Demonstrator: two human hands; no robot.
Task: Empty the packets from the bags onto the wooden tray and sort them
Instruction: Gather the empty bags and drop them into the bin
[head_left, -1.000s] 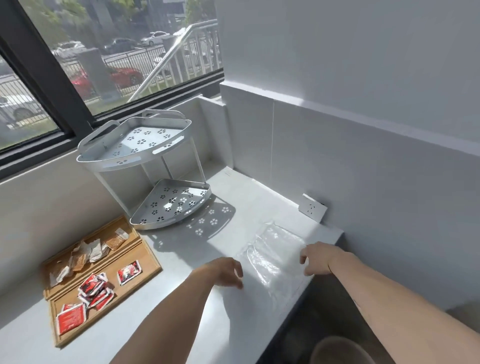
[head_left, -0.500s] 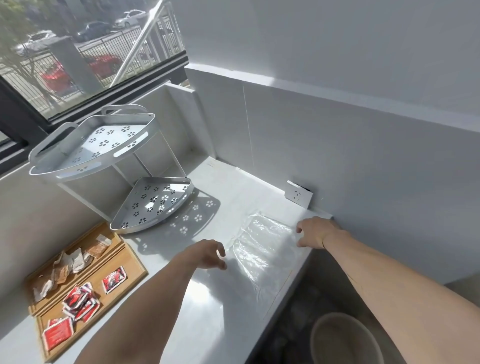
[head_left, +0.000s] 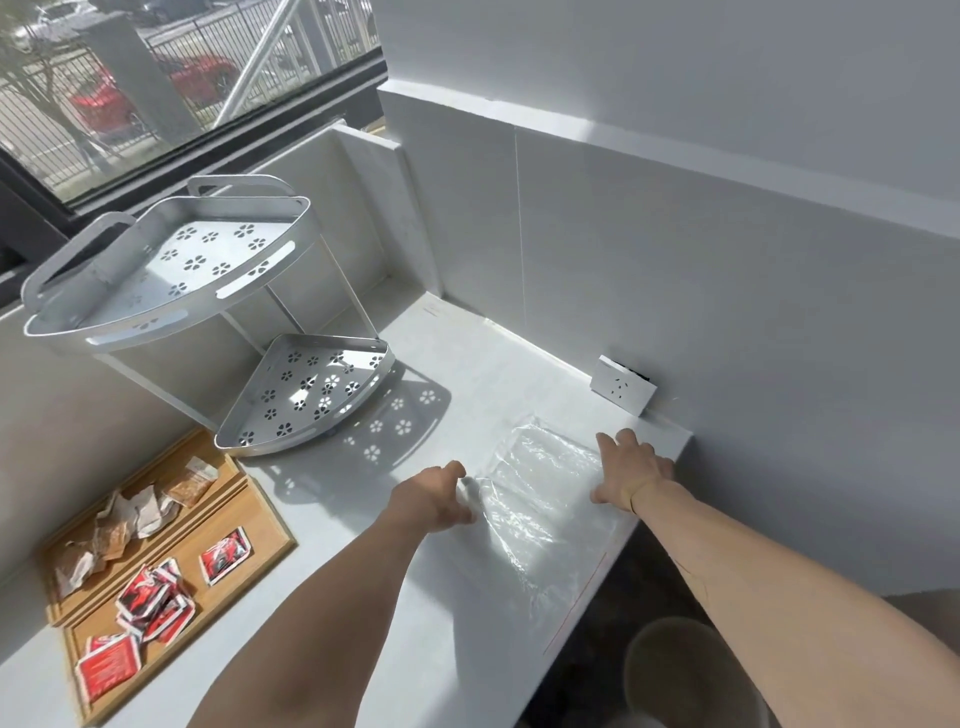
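A clear plastic bag (head_left: 540, 499) lies flat and looks empty on the white counter near its right end. My right hand (head_left: 631, 470) rests palm down on the bag's right edge, fingers spread. My left hand (head_left: 434, 496) sits at the bag's left edge with its fingers curled; whether it pinches the plastic I cannot tell. At the lower left, the wooden tray (head_left: 260, 525) has two compartments. Brown and white packets (head_left: 130, 519) fill the far one, and red packets (head_left: 156, 603) lie in the near one.
A white two-tier corner rack (head_left: 208, 322) stands against the wall by the window. A wall socket (head_left: 622, 391) sits just beyond the bag. The counter's edge runs along the right, with a round bin (head_left: 685, 675) on the floor below it.
My view has swung slightly back to the left. My right hand has spread flatter on the bag's right side. My left hand stays at the bag's left edge.
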